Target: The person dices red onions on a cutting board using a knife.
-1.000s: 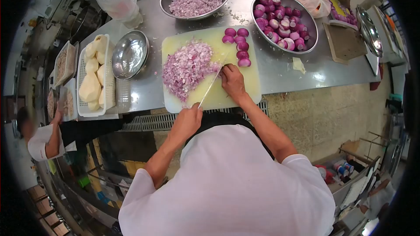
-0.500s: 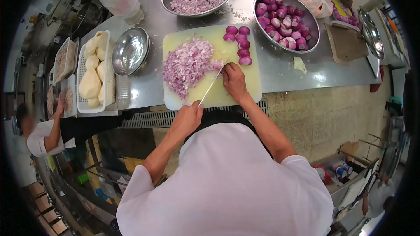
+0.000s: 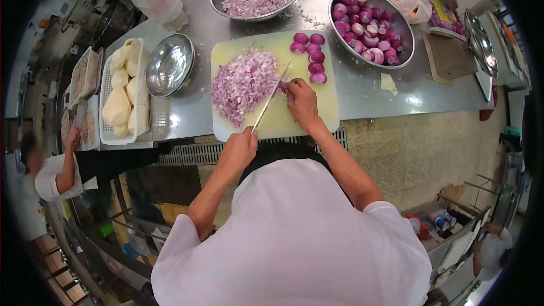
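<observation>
My left hand (image 3: 240,148) grips the handle of a knife (image 3: 266,105), whose blade slants up across the cutting board (image 3: 306,124). On the board's right half, my right hand (image 3: 302,102) has its fingers curled on a small piece of red onion (image 3: 283,85), right beside the blade. A heap of chopped red onion (image 3: 243,85) covers the left side of the board. Several peeled onion halves (image 3: 315,57) stand in short rows at the upper right, beyond my right hand.
Behind the board stand a bowl of chopped onion (image 3: 217,5) and a bowl of whole peeled onions (image 3: 409,51). Leftward are a metal bowl (image 3: 170,65) and a white basket (image 3: 143,93) of pale peeled roots. A co-worker (image 3: 59,175) stands at the left; another person's hands show far right.
The knife has shifted left, away from the fingers of my right hand, and its tip now shows. My left hand moved slightly left and down with it. The left co-worker's arm has moved.
</observation>
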Motion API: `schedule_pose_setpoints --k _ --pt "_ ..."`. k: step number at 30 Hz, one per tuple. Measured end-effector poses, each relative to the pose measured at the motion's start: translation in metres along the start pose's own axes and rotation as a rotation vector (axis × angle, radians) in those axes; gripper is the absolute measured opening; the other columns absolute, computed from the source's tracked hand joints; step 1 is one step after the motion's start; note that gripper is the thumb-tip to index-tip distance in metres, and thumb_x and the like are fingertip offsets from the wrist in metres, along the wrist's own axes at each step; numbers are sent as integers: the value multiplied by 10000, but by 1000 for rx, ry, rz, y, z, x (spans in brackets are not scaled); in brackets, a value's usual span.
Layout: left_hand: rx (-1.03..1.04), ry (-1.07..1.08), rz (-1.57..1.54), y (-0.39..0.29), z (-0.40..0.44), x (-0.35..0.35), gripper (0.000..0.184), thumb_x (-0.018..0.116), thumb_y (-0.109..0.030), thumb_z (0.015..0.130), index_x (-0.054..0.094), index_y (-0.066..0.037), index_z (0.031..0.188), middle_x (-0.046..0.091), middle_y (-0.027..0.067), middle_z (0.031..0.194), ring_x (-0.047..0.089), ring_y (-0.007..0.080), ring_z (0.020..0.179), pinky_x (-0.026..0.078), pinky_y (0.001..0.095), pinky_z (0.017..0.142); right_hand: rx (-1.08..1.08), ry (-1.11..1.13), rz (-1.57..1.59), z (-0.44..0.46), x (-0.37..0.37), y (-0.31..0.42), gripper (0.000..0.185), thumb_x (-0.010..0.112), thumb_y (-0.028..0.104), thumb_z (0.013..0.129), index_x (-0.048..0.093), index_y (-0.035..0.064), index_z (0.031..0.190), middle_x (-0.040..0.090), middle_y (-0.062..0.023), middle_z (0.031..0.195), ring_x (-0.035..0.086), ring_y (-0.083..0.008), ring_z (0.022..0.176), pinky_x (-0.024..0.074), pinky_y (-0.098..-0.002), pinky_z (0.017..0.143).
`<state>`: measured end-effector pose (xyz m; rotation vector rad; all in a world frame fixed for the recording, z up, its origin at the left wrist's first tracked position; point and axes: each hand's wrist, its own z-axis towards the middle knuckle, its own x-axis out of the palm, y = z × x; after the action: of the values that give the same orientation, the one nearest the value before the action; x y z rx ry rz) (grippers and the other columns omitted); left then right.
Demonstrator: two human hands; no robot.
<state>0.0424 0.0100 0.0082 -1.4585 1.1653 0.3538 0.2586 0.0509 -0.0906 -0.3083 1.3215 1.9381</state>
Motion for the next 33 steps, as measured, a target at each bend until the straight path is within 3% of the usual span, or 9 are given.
schedule_pose_setpoints --k 6,11,14,18,33 --pt "87 -9 51 8 10 9 222 510 -137 955 599 66 941 597 311 680 608 498 685 471 565 629 45 9 73 9 5 -4 97 612 -26 797 643 11 881 613 -173 886 610 -394 797 503 -458 689" --pt "77 -10 59 20 10 20 240 502 -147 959 592 73 926 600 311 685 611 497 694 470 565 639 44 -5 124 10 4 1 94 611 -61 772 633 -15 851 601 -189 855 604 -409 796 495 -464 690" --pt "-6 57 -19 -6 5 -6 243 502 -148 956 590 76 923 601 312 690 610 497 698 466 569 648 39 -13 119 10 3 2 88 608 -68 764 630 -22 835 603 -195 846 605 -410 789 495 -462 699" --pt "52 37 -1 8 4 8 248 501 -155 956 596 72 932 602 311 696 608 498 702 464 572 655 89 12 131 8 5 0 80 610 -69 758 621 -27 825 605 -197 834 605 -414 783 493 -463 707" --pt "-31 4 25 9 4 1 284 469 -178 981 575 69 887 593 325 708 596 516 727 453 571 659 -94 -10 48 10 1 -7 131 623 -75 739 632 -11 853 625 -146 858 611 -369 798 494 -420 708"
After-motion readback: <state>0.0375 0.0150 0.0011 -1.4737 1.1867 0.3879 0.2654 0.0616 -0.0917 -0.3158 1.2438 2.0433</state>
